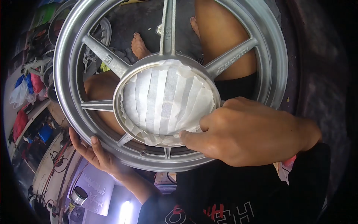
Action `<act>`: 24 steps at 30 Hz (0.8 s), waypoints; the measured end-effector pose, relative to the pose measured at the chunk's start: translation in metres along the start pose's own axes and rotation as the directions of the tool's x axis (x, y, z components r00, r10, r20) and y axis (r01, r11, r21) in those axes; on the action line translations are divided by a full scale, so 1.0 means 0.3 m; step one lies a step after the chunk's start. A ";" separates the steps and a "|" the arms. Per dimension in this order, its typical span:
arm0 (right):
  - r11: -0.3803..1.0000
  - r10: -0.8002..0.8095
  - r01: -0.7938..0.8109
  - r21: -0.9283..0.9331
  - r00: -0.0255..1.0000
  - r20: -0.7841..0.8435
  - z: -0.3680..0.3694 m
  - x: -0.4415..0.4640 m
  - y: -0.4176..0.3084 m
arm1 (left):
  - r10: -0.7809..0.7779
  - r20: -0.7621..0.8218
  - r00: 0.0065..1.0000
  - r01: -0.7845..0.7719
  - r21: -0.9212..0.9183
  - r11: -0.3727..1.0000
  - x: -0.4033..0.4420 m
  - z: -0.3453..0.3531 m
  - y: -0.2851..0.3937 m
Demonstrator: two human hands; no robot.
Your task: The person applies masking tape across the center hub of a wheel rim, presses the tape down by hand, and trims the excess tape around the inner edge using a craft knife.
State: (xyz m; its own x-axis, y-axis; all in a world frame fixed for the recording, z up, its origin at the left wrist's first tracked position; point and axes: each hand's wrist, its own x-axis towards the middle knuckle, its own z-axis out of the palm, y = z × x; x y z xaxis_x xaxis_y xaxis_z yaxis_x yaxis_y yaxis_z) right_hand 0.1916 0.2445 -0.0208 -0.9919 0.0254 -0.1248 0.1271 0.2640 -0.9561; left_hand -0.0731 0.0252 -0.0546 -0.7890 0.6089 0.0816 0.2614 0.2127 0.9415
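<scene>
A silver motorcycle wheel rim (257,71) with several spokes is held up in front of me. Strips of whitish masking tape (164,99) cover the round opening of its hub (116,100), with ragged edges around the border. My left hand (95,155) grips the lower left of the rim, thumb on the near side. At the hub's lower right, my right hand (238,134) is curled, its fingertips pressed on the tape's edge. Its palm side is hidden, so I cannot see exactly how the tape sits between the fingers.
My bare legs (223,37) and a foot (139,45) show behind the spokes. At left are metal parts (37,67), plastic bags (22,93), and hoses. A spray gun (77,198) is at lower left, near a glowing lamp (126,212) and a sheet with writing (97,190).
</scene>
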 end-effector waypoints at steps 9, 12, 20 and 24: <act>0.995 0.052 -0.059 -0.081 0.994 -0.091 -0.033 0.000 -0.030 | -0.017 -0.041 0.999 0.018 0.022 1.000 -0.008 0.027 0.022; 0.998 0.042 -0.052 -0.029 0.959 -0.281 0.033 0.009 -0.020 | -0.016 -0.040 0.999 0.017 0.022 1.000 -0.007 0.023 0.022; 0.996 0.087 -0.056 0.076 0.855 -0.510 0.171 0.069 -0.029 | -0.040 -0.058 0.998 0.039 -0.010 0.999 -0.016 0.050 0.042; 0.988 0.131 -0.071 0.137 0.857 -0.498 0.199 0.086 -0.034 | -0.038 -0.043 0.998 0.038 -0.001 0.999 -0.011 0.027 0.026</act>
State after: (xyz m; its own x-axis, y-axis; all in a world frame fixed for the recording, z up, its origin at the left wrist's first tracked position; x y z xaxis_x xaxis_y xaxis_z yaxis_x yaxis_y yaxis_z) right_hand 0.1652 0.1849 -0.0302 -0.8379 0.5365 -0.1001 0.1975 0.1272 -0.9720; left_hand -0.0639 0.0308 -0.0501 -0.8217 0.5667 0.0597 0.2308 0.2352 0.9441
